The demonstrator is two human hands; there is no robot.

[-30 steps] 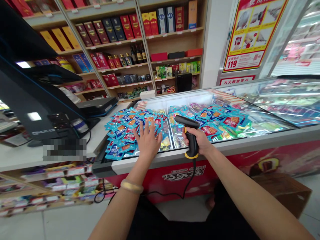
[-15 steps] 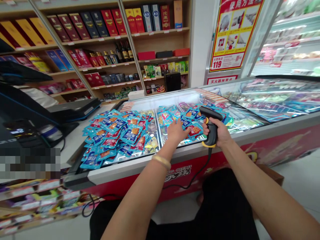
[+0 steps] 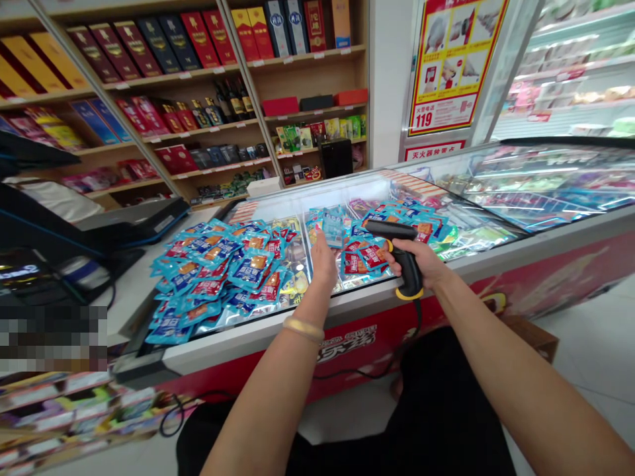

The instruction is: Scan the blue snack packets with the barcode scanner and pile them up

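My right hand [image 3: 421,261] is wrapped round the grip of a black and yellow barcode scanner [image 3: 391,230], its head pointing left over the glass. A light blue snack packet [image 3: 333,227], pale printed side up, is held at its near left edge by my left hand [image 3: 323,259], which wears a bangle. Part of that hand's fingers is hidden. Under the scanner lie loose blue and red snack packets [image 3: 366,258]. To the left, a larger heap of the same snack packets [image 3: 213,264] covers the glass top.
A chest freezer [image 3: 198,354] with a glass top stretches before me. At the left stands a counter with a black checkout machine [image 3: 143,225]. Shelves of boxes and bottles [image 3: 238,99] line the back wall. The scanner's cable [image 3: 347,375] hangs along the freezer front.
My left hand has moved slightly left and now has a packet raised from the pile. The scanner has shifted left and its head points more level. The view has turned slightly right.
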